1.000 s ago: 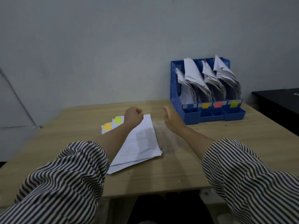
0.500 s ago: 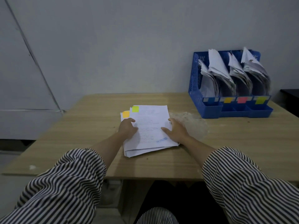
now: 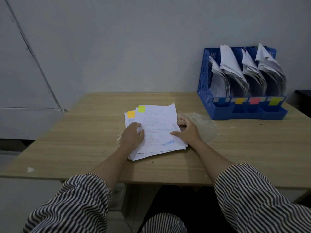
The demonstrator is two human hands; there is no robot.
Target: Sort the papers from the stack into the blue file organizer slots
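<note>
A stack of white papers (image 3: 158, 125) lies in the middle of the wooden table (image 3: 84, 140), with a yellow-green and an orange sticky tab at its far left corner. My left hand (image 3: 133, 135) rests flat on the stack's left side. My right hand (image 3: 186, 130) pinches the right edge of the top sheet, thumb on top, and that edge is lifted a little. The blue file organizer (image 3: 207, 91) stands at the table's far right against the wall, its slots holding leaning papers and marked with blue, orange, red and yellow-green labels.
A pale worn patch (image 3: 205, 126) marks the tabletop just right of the stack. A dark surface (image 3: 303, 98) sits beyond the table's right side. A grey wall is behind, and my legs are under the near edge.
Both hands came down from raised fists onto the stack. The right hand has since curled around the top sheet's right edge, lifting it. The camera view swung left and down.
</note>
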